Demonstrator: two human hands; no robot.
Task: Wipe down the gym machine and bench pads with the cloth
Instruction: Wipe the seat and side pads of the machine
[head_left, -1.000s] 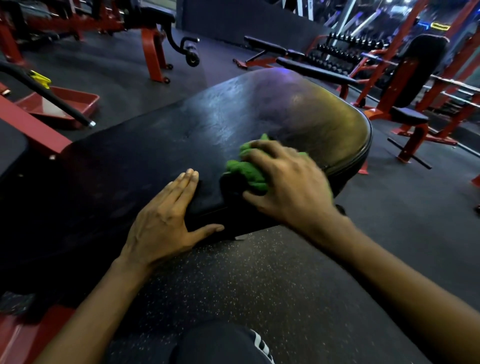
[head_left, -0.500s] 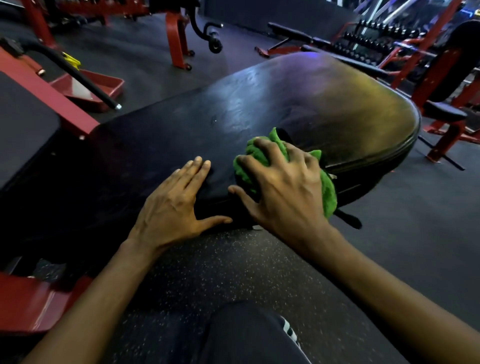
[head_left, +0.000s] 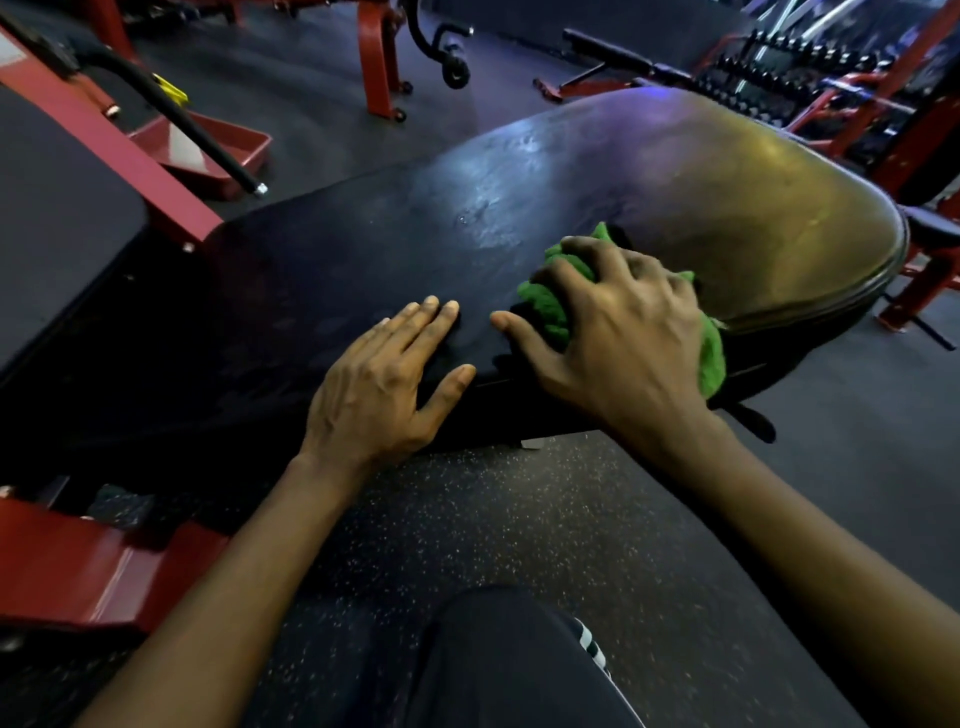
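- Overall: dim, low-contrast interior light.
- Bench pad (head_left: 519, 223): violet-blue sheen at its far edge, yellow-olive glare on its right end, and deep shadow over its near-left part.
- Beyond the pad: red machine frames (head_left: 376, 57) are soft and slightly blurred.
- Outward from the pad: straight lines bow, showing wide-angle distortion.

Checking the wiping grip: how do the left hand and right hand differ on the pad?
The left hand lies flat with straight fingers; the right hand curls its fingers over the green cloth. The left hand holds nothing; the right hand grips it. Both rest on the bench pad.
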